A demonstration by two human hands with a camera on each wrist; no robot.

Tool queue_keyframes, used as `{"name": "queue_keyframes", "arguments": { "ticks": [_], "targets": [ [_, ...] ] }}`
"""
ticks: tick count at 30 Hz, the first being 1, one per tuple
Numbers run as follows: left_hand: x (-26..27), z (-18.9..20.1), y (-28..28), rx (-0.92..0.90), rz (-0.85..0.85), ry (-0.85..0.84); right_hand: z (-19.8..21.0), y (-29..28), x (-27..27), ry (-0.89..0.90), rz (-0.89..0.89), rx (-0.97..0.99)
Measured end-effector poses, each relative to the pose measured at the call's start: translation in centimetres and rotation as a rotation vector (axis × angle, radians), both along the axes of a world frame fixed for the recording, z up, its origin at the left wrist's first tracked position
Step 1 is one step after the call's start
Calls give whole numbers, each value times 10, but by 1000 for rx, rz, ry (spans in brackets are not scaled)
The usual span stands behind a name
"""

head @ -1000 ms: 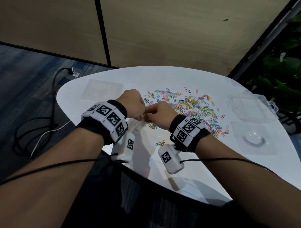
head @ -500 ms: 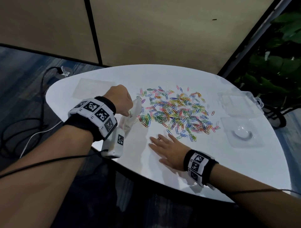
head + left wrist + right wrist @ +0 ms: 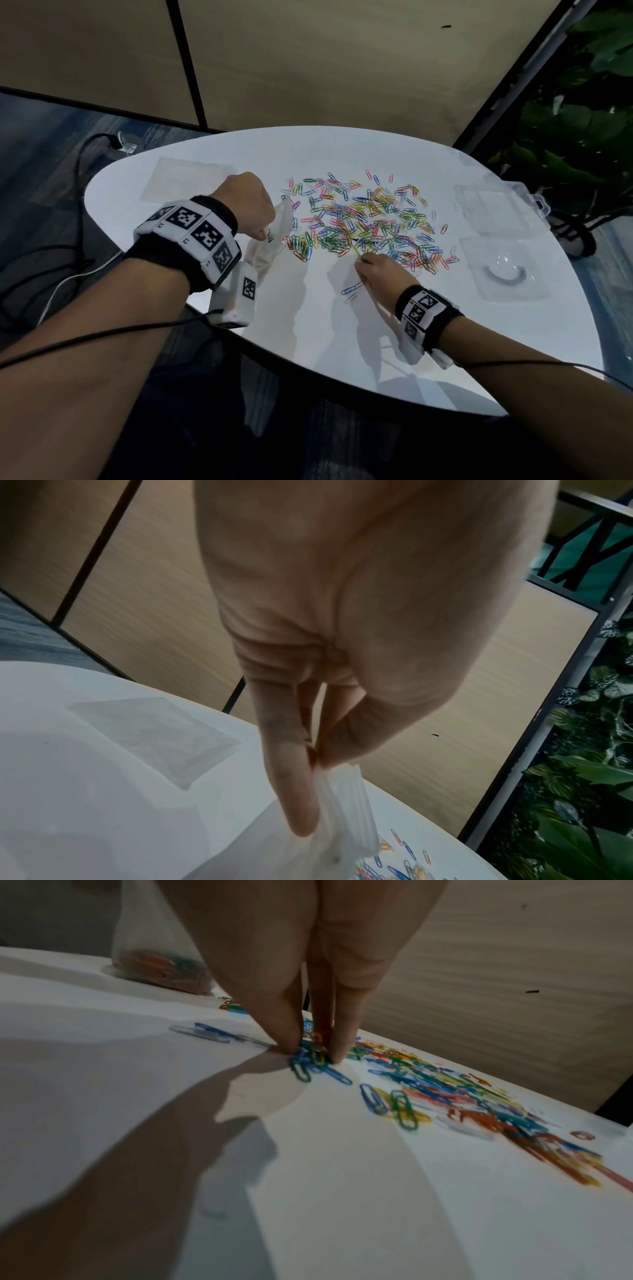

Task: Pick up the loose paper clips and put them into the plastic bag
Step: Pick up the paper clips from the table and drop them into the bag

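Note:
A spread of coloured paper clips (image 3: 370, 222) covers the middle of the white table (image 3: 308, 342). My left hand (image 3: 255, 212) pinches the top edge of a clear plastic bag (image 3: 270, 246) at the left of the spread; in the left wrist view thumb and fingers pinch the bag's rim (image 3: 346, 804). In the right wrist view the bag (image 3: 154, 964) holds several clips at its bottom. My right hand (image 3: 368, 265) is at the near edge of the pile, and its fingertips (image 3: 291, 1042) close round a small bunch of clips (image 3: 315, 1061) on the table.
A flat clear bag (image 3: 188, 180) lies at the table's far left. Clear plastic box parts (image 3: 496, 209) and a lid (image 3: 507, 270) sit at the right. Two stray clips (image 3: 351, 293) lie near my right hand. Plants (image 3: 582, 120) stand beyond the right edge, cables (image 3: 68, 240) on the floor to the left.
My right hand left the bag, lay flat on the table near the front, then moved forward to the pile and closed its fingers on clips. The left hand kept hold of the bag.

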State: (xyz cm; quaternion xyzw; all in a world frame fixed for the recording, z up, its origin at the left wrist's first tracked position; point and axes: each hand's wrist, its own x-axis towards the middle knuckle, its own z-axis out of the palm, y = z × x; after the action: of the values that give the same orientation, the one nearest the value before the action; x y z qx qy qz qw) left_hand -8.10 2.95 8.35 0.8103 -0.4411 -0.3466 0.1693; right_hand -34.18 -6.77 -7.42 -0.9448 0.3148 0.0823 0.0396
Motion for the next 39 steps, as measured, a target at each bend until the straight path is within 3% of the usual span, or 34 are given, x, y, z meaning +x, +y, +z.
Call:
{"name": "queue_keyframes", "arguments": {
  "ticks": [4,8,11,15,18,22,26,30,32,33,37,39],
  "targets": [
    [-5,4,1,6,-19,-5,20,-14,2,-69,-211,93],
    [-6,3,2,2,29,40,44,-31,-4,-277,-635,355],
    [-8,4,0,-5,28,57,61,-38,-1,-558,-871,640],
    [-13,3,-1,0,-1,75,101,-24,33,-1061,-874,1145],
    [-19,0,-4,0,-28,93,119,-5,60,-1133,-787,1317],
    [-22,-2,-6,-20,-44,104,111,18,89,-1015,-756,1286],
    [-20,-1,-5,-32,-32,105,101,27,103,-765,-524,925],
    [-16,0,-5,-44,-31,89,119,22,89,-882,-483,782],
    [-15,1,-5,-37,-35,84,118,10,67,-835,-513,679],
    [-15,1,-4,-33,-42,83,113,3,52,-711,-530,602],
    [-14,6,-2,-25,-47,88,83,-18,-18,172,-537,326],
    [-14,9,-1,-25,-48,83,71,-18,-42,257,-550,328]
  ]
}}
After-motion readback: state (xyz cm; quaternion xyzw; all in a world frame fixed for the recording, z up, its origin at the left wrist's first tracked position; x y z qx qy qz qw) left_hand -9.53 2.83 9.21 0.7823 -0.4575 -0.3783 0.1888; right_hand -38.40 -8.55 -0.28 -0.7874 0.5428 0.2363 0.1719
